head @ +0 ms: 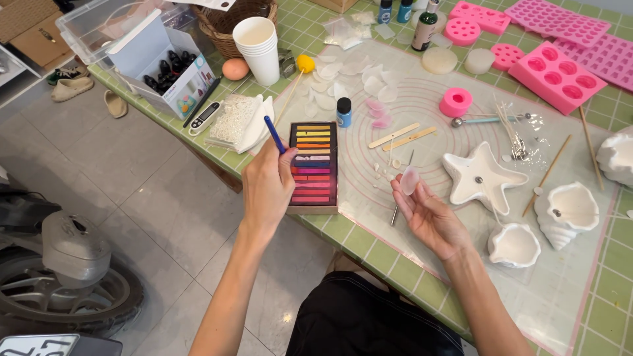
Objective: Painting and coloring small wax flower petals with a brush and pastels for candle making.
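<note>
Green-tiled counter (597, 310) runs off-frame right. Left hand (267, 188) pinches a blue brush (275, 134) over a pastel box (314, 165); right hand (428, 214), fingers loosely spread, cradles a translucent petal (409, 180).

Bright, even daylight (edges slightly warped)
</note>
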